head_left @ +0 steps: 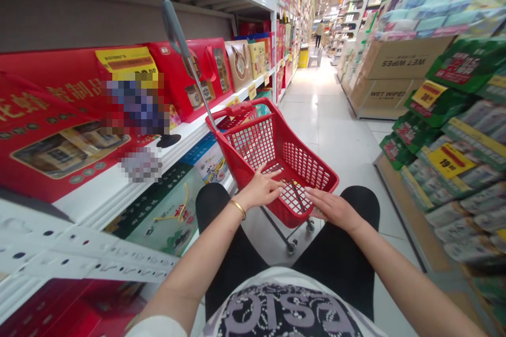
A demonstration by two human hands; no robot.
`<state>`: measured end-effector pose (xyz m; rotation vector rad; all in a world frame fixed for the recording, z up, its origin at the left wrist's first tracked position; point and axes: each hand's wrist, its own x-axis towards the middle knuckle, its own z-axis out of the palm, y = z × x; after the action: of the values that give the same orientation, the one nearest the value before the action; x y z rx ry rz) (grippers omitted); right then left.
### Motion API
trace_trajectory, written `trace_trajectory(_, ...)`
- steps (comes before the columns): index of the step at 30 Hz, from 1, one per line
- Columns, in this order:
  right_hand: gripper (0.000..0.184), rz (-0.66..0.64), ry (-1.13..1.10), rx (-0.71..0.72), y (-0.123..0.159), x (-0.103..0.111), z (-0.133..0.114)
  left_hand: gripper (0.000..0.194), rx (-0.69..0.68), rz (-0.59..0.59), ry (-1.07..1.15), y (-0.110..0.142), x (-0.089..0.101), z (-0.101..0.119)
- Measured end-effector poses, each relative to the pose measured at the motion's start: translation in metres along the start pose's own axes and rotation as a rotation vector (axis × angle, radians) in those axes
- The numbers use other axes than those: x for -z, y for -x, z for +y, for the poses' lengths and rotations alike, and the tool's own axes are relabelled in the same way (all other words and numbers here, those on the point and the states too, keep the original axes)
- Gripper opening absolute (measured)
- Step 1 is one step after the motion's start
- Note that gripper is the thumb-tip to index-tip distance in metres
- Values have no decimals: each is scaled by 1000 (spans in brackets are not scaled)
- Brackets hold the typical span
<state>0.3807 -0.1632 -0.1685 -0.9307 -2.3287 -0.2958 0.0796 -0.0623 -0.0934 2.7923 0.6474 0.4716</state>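
Note:
A small red plastic shopping cart [306,160] stands between my knees, its openwork basket facing up toward me. My left hand [263,189], with a gold bangle at the wrist, is over the near left side of the basket, fingers spread. Over the near right corner of the basket is my right hand [332,209], its fingers stretched out. Neither hand holds anything; whether the fingertips touch the rim I cannot tell. A thin metal rod [203,97] with a grey grip rises near the cart's handle.
On the left, a white shelf [193,134] carries red gift boxes [51,115] with jars in windows. Stacked cartons [391,70] and green-wrapped packs [454,65] line the right. A tiled aisle [316,110] runs ahead to a grey stool [315,57] and a distant person [319,31].

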Motion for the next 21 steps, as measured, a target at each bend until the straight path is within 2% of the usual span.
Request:
trace_trajectory(3,57,-25,40,-8,1,3,3,32,-24,-20,20,4,5,-8)
trace_trajectory(6,54,-58,51,-37,-4,4,-4,31,-15,-18,36,7,8,-20)
trace_trajectory(10,50,-44,46,-128,-21,-2,-27,33,22,-13,13,9,16,-39)
trace_trajectory(12,50,-16,62,-154,-32,-11,-44,32,73,-4,-31,13,18,-40)
trace_trajectory(14,48,0,78,-167,-45,-24,-62,34,162,34,-74,19,15,-29)
trace_trajectory(17,44,8,86,-167,-66,-48,-85,46,351,207,-85,35,-5,3)
trace_trajectory(19,43,-8,43,-160,-80,-60,-93,49,455,294,-96,48,-22,24)
trace_trajectory(21,44,-33,-62,-176,-94,-66,-95,51,528,370,-116,59,-35,34)
